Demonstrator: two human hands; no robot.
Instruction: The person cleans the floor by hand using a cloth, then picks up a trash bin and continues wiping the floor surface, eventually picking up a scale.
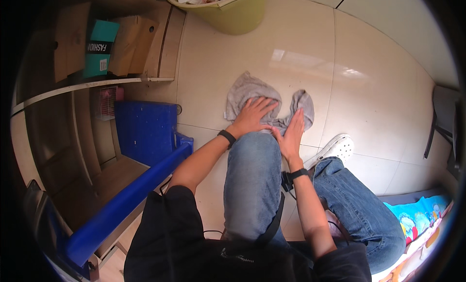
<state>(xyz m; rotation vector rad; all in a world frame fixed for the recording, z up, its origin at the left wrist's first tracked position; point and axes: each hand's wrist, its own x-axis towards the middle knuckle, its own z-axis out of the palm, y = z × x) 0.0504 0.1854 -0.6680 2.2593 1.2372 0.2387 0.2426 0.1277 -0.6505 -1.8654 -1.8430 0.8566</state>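
Observation:
A crumpled grey cloth [250,86] lies on the glossy tiled floor [301,46] in front of my knee. My left hand [255,115] presses on its left part, palm down with the fingers spread. On the cloth's right part, my right hand [292,131] lies flat with its fingers stretched out and held side by side. The thumbs point toward each other near the middle of the cloth. Part of the cloth is hidden under both hands. A black band sits on each wrist.
A yellow-green bin [238,15] with rubbish stands at the far side. On the left, a wooden shelf [73,90] holds cardboard boxes [127,46] and a teal box [101,49]. A blue metal frame [131,204] stands nearby. My white clog [340,148] rests right of the cloth.

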